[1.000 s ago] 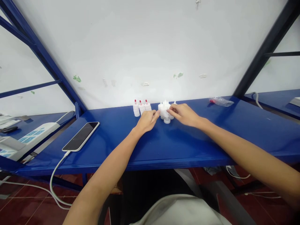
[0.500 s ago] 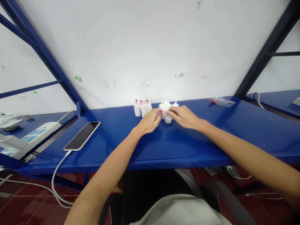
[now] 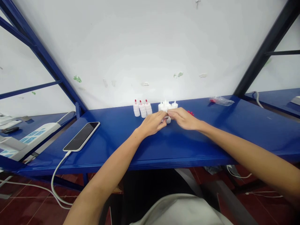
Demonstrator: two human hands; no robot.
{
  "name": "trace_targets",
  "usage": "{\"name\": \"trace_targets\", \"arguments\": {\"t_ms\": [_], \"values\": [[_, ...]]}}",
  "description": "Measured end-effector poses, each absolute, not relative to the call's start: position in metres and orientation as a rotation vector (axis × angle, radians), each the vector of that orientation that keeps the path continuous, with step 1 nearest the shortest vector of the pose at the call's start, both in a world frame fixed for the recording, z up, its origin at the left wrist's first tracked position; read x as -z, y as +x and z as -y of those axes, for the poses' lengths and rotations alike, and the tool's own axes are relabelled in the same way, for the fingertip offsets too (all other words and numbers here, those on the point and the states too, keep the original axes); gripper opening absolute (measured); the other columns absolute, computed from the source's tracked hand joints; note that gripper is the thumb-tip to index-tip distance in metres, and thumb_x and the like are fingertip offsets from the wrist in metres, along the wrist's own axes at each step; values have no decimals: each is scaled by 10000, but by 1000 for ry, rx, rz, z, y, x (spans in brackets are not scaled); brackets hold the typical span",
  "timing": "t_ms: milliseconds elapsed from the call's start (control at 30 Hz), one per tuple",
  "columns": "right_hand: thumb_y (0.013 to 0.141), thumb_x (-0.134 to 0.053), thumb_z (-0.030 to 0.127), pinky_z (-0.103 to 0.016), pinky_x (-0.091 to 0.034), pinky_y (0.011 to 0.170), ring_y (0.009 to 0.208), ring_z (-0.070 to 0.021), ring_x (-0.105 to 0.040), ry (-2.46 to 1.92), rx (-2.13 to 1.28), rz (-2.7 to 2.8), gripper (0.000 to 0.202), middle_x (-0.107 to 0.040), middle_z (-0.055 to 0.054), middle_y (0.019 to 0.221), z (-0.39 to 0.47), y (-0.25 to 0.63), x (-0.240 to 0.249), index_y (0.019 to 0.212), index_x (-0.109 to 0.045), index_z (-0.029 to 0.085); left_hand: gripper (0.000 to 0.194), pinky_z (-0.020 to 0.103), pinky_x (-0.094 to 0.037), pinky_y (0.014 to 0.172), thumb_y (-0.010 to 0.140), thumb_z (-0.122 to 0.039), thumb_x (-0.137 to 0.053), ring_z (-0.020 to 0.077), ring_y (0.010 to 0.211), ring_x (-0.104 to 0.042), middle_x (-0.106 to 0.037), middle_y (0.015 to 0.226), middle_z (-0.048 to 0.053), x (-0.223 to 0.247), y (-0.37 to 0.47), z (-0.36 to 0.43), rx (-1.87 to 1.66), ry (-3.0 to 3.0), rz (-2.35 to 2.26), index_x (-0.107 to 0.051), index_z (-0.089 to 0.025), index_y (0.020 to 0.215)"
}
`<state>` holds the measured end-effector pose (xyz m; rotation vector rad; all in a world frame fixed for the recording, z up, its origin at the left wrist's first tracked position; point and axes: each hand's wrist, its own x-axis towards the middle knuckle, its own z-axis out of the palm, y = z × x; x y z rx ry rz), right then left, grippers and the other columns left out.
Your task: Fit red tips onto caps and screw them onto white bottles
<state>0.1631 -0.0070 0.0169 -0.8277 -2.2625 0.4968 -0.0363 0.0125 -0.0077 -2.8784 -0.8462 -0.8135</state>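
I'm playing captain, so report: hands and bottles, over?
Left hand, right hand: close together, grip hidden. White plastic nozzle-topped bottles: clustered behind. Hands partly block view.

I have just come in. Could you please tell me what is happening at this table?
A person sits at a blue table, with the left hand and right hand brought together, fingertips close, in front of white bottles with bare nozzles. The fingers mostly hide what is between them. Left of that group stand three red-tipped bottles. Small red pieces lie just beyond the right hand, and a phone lies further left.
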Motion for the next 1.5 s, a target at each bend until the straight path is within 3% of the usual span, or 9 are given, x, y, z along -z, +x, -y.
{"name": "trace_targets", "arguments": {"t_ms": [100, 267, 400, 567, 833, 1033, 1300, 1500], "values": [[993, -275, 404, -283, -315, 587, 562, -129, -354, -897, -581, 2203, 386, -373, 30, 592, 4, 175, -29, 653, -330, 231, 151, 308, -410, 690, 951, -261, -406, 189, 798, -570, -632, 945, 59, 6, -39, -11, 887, -2827, 945, -522, -193, 1019], [899, -415, 335, -301, -333, 637, 660, -175, -527, -1446, -316, 2529, 294, -601, -23, 675, -9, 209, -42, 657, -516, 202, 133, 333, -414, 722, 968, -254, -353, 200, 795, -554, -609, 907, 49, 6, -46, -14, 1059, -2804, 1077, -476, -203, 963], [819, -508, 321, -305, -347, 606, 655, -191, -581, -1748, -289, 2594, 226, -670, -35, 697, -17, 225, -41, 667, -629, 205, 212, 339, -421, 729, 1018, -357, -312, 204, 794, -556, -598, 917, 59, 8, -46, -19, 1050, -2835, 1159, -453, -203, 981], [779, -575, 299, -306, -353, 557, 553, -167, -548, -1639, -337, 2678, 213, -644, -30, 619, -19, 227, -35, 592, -606, 202, 305, 320, -414, 688, 1015, -478, -361, 215, 767, -587, -618, 883, 52, 9, -43, -20, 921, -2910, 1224, -449, -198, 1099], [793, -605, 304, -311, -365, 554, 548, -175, -560, -1749, -308, 2654, 245, -624, -28, 582, -24, 227, -31, 569, -579, 205, 364, 302, -393, 646, 994, -517, -424, 213, 682, -596, -620, 740, 12, 10, -41, -19, 827, -2975, 1241, -467, -203, 1173], [770, -625, 264, -288, -364, 558, 605, -172, -594, -1669, -338, 2544, 127, -681, -28, 666, -20, 224, -37, 663, -635, 196, 429, 281, -385, 644, 934, -575, -517, 186, 708, -585, -614, 797, -6, 14, -41, -21, 880, -2935, 1295, -461, -213, 1158], [933, -484, 517, -272, -341, 586, 548, -137, -493, -1179, -380, 2368, 357, -584, 11, 606, -1, 196, -39, 848, -605, 192, 439, 275, -380, 648, 932, -604, -506, 185, 716, -594, -630, 797, -4, 11, -36, -15, 915, -2950, 1196, -488, -221, 1147], [974, -407, 429, -267, -322, 594, 575, -124, -431, -979, -341, 2297, 332, -548, 14, 658, 3, 173, -26, 791, -554, 193, 480, 280, -398, 640, 925, -584, -535, 185, 692, -587, -627, 788, 4, 10, -32, -14, 977, -2978, 1151, -463, -207, 1213]]}}
